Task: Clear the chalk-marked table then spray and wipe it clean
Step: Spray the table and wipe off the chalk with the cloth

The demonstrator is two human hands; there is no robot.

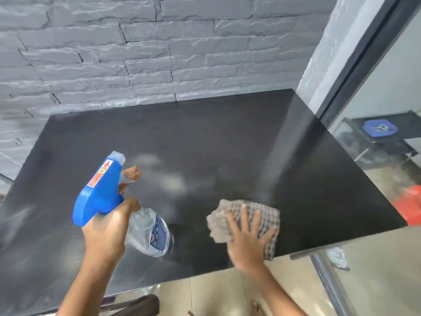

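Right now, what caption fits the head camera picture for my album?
The left hand aims a blue-topped spray bottle over the black table while the right hand presses a checked cloth flat.

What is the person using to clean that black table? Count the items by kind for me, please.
spray bottle: 1, gripped in the left hand
checked cloth: 1, pressed flat under the right hand
Total: 2
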